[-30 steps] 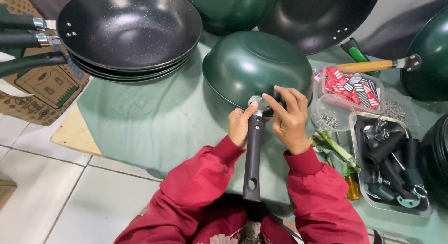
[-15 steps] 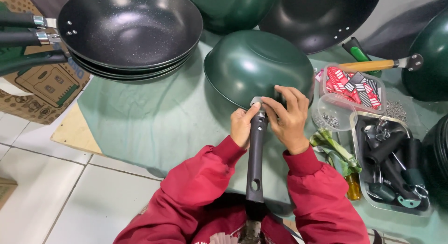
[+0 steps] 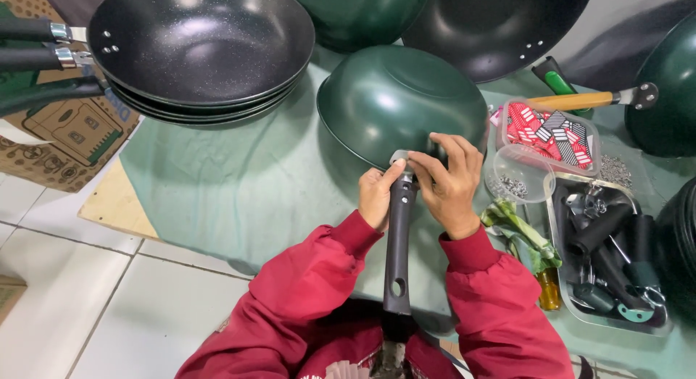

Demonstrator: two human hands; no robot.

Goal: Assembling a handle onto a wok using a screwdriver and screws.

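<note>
Green enamel covers the round metal wok (image 3: 402,103) that lies upside down on the desk (image 3: 239,183), which is spread with a pale green cloth, right in front of the person in red sleeves. A long black plastic handle (image 3: 398,245) runs from the wok's near rim back toward the person's body, its metal bracket sitting against the rim. The left hand (image 3: 377,198) closes around the handle's upper end, its grip pressed together on the handle. The right hand (image 3: 449,183) has its fingertips pinched over the bracket where it meets the wok; what lies under them cannot be told. The handle looks placed but probably not yet fastened. To the right sit a clear plastic cup of small metal fasteners (image 3: 518,177) and a metal tray of black handles (image 3: 609,256). A stack of finished black pans with handles (image 3: 203,49) stands to the upper left.
</note>
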